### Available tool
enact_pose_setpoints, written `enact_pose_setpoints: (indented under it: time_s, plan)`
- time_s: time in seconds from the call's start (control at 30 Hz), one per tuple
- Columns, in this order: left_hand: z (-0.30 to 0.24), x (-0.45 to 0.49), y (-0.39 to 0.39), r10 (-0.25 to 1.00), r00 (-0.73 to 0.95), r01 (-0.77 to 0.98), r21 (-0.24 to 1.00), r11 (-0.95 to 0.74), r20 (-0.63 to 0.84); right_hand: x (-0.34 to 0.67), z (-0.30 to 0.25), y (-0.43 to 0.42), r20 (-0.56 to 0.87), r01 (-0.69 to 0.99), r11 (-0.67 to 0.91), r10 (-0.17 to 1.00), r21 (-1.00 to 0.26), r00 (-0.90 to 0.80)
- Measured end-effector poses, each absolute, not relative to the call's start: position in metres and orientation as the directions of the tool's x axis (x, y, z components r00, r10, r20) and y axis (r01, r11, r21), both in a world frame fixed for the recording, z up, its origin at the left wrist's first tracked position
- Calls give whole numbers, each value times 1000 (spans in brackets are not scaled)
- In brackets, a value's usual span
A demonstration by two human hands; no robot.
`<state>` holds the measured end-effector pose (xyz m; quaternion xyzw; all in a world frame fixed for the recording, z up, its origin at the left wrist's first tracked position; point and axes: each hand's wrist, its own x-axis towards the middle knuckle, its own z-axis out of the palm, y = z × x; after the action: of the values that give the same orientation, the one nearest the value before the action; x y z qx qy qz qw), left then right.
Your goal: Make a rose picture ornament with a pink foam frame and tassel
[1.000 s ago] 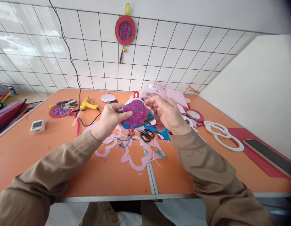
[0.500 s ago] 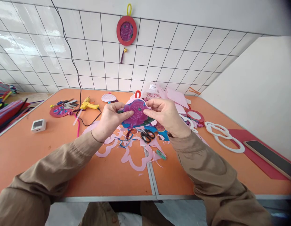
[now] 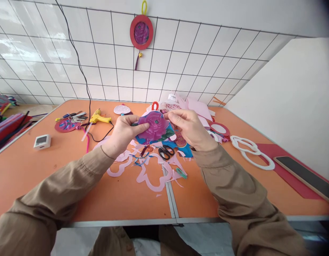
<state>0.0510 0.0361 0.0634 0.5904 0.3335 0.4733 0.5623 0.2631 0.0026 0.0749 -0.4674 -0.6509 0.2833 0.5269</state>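
The person holds a rose piece (image 3: 154,128) with both hands, lifted a little above the orange table (image 3: 47,170), near its middle and toward the far side. It is a flat picture of a purple rose with green leaves on a pale pink scalloped backing. Its face is turned up toward the camera.

The rose piece lies exactly between the two hands. The left hand (image 3: 124,134) takes its left edge. The thumb is pressed on the front of the picture and the other fingers are behind it, so the grip is closed on the piece. The right hand (image 3: 192,129) takes the upper right rim with a narrow pinch of thumb and forefinger, and the remaining fingers are curled under. Both hands are touching the piece, so neither is nearer than the other. The left hand covers more of its surface, and the right hand holds only the edge.

The shape is nearly round, a little wider than it is tall, and this wider direction runs from left to right, from one hand to the other.

Directly under the piece, on the table, lie black scissors (image 3: 166,152) and many pink offcuts (image 3: 151,179). A yellow glue gun (image 3: 100,119) lies at the far left, well apart, and white rings (image 3: 251,151) lie at the right. A round ornament (image 3: 141,32) with a similar rose hangs on the tiled wall (image 3: 207,60).
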Motion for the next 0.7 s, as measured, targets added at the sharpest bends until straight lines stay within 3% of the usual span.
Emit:
enact_pose_setpoints:
  time_s: [0.7]
  plan:
    - [64, 50, 34, 912, 339, -117, 972, -203, 231, 253, 77, -1, 360, 216, 348, 933, -912, 17]
